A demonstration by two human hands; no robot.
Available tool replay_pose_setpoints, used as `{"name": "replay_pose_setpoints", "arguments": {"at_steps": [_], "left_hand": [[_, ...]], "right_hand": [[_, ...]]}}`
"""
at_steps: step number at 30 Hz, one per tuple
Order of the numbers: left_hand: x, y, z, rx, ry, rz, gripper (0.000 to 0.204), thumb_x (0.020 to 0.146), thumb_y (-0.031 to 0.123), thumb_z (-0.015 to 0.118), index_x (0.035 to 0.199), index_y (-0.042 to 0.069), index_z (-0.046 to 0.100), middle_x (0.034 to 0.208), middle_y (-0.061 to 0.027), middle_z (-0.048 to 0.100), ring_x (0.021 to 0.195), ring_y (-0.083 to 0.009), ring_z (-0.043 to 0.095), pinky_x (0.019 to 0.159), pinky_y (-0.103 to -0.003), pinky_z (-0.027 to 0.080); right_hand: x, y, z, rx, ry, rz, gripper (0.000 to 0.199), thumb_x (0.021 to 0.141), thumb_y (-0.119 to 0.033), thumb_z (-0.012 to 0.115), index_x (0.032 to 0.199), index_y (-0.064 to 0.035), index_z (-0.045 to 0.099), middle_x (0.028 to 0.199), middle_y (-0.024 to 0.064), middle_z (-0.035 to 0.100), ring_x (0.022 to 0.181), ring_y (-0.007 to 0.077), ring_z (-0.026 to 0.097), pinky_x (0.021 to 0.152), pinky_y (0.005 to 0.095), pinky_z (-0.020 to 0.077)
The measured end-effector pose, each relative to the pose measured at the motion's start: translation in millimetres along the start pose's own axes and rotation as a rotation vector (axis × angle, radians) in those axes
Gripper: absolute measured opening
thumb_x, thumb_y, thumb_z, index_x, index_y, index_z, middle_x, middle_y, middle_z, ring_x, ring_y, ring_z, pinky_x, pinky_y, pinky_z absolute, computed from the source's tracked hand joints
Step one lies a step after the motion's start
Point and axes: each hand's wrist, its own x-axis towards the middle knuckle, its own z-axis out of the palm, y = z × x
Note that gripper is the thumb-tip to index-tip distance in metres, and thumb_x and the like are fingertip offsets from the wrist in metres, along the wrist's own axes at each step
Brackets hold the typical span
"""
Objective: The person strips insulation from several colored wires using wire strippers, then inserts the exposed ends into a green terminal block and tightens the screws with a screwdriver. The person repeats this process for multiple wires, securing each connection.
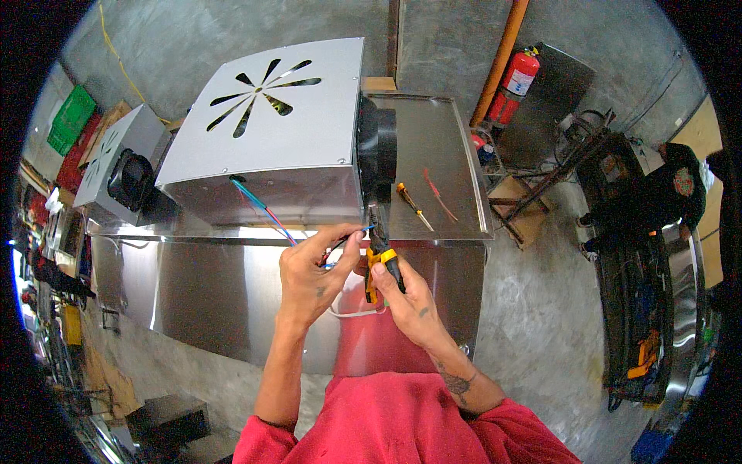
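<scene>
Left hand (313, 271) pinched on blue and red wires (263, 210); right hand (402, 298) closed around yellow-handled pliers (380, 259), jaws at wire ends. Wires already led out of metal box (270, 127); ends unfinished. Farther right: screwdriver (413, 206) on steel table (456, 155).

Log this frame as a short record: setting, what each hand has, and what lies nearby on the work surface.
setting: stainless steel table on a concrete floor, seen from above
left hand: pinches thin wires, blue and red, that lead out of a silver metal housing
right hand: grips pliers with yellow and black handles, their tip at the wire ends
jaws of pliers: too small to tell whether they bite the wire
nearby on table: screwdriver, a loose red wire piece
further off: a second housing, red fire extinguisher
</scene>
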Motion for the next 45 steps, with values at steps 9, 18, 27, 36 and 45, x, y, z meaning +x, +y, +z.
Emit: {"name": "replay_pose_setpoints", "arguments": {"at_steps": [9, 18, 27, 36, 45], "left_hand": [[-1, -3, 1, 0.016, -0.025, 0.015, 0.018, 0.094, 0.007, 0.079, 0.111, 0.001, 0.08, 0.099, -0.0126, 0.082, 0.09, -0.0192, 0.081, 0.075, -0.03, 0.062], [-4, -6, 8, 0.036, 0.008, 0.036, 0.016, 0.092, 0.004, 0.081, 0.108, 0.002, 0.08, 0.098, -0.0098, 0.082, 0.088, -0.0128, 0.077, 0.076, -0.028, 0.058], [-3, -6, 8, 0.147, 0.031, 0.146, 0.019, 0.089, 0.003, 0.083, 0.107, 0.004, 0.078, 0.102, -0.0111, 0.081, 0.089, -0.0195, 0.079, 0.077, -0.031, 0.061], [-2, -10, 9, 0.205, 0.056, 0.223, 0.015, 0.088, 0.004, 0.082, 0.102, 0.005, 0.077, 0.099, -0.0098, 0.08, 0.083, -0.0237, 0.078, 0.072, -0.033, 0.06], [1, -12, 11, 0.235, 0.064, 0.258, 0.013, 0.089, 0.008, 0.082, 0.1, 0.006, 0.075, 0.088, -0.0077, 0.076, 0.071, -0.0245, 0.073, 0.064, -0.035, 0.057]], "right_hand": [[2, -1, 6, -0.126, 0.051, -0.06, 0.036, 0.111, -0.038, 0.059, 0.113, -0.0016, 0.063, 0.087, 0.0113, 0.068, 0.08, 0.0234, 0.068, 0.076, 0.0418, 0.053], [2, 0, 6, -0.232, 0.064, -0.045, 0.041, 0.111, -0.04, 0.059, 0.105, -0.0002, 0.056, 0.085, 0.0204, 0.063, 0.079, 0.0359, 0.065, 0.074, 0.048, 0.0501], [3, 4, 8, -0.327, 0.082, -0.087, 0.038, 0.111, -0.037, 0.058, 0.105, 0.0009, 0.053, 0.087, 0.0247, 0.058, 0.079, 0.045, 0.061, 0.073, 0.0535, 0.0465], [6, 0, 8, -0.431, 0.113, -0.176, 0.034, 0.109, -0.03, 0.061, 0.104, 0.0019, 0.051, 0.089, 0.0267, 0.056, 0.082, 0.0502, 0.06, 0.074, 0.0555, 0.0464], [9, 3, 2, -0.47, 0.097, -0.192, 0.033, 0.109, -0.029, 0.061, 0.105, 0.0025, 0.051, 0.094, 0.0291, 0.057, 0.088, 0.0521, 0.061, 0.076, 0.0563, 0.0472]]}}
